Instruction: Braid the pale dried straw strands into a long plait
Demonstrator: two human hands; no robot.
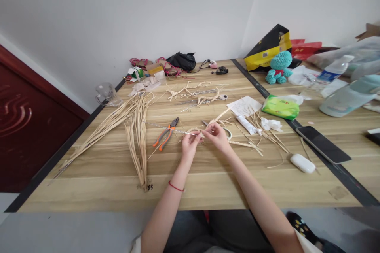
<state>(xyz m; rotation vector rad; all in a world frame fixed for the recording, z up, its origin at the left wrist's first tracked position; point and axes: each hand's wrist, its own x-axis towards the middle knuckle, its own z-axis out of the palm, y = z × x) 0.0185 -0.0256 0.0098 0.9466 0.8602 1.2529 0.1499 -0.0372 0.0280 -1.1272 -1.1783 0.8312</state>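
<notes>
My left hand [191, 144] and my right hand [219, 137] meet above the table, fingertips pinched close together. Thin metal wire [175, 130] runs out leftward from my left fingers. At the right fingertips is a pale straw-like strip [220, 116], its end hidden by the fingers. Just left of my hands, pliers [173, 123] with orange-and-grey handles lie on the table. Behind my right hand, a ring-shaped handle [228, 134] and a pointed blade show, apparently scissors, partly covered. Farther left lies a large bundle of dry straw-like strips [141, 120].
Straw-wrapped branching pieces [208, 97] and wires lie beyond my hands. To the right are a paper sheet [245, 106], a white tube [247, 123], a tissue pack [280, 106], a phone [323, 144] and a white case [303, 163]. A glass mug [107, 94] stands at the left edge.
</notes>
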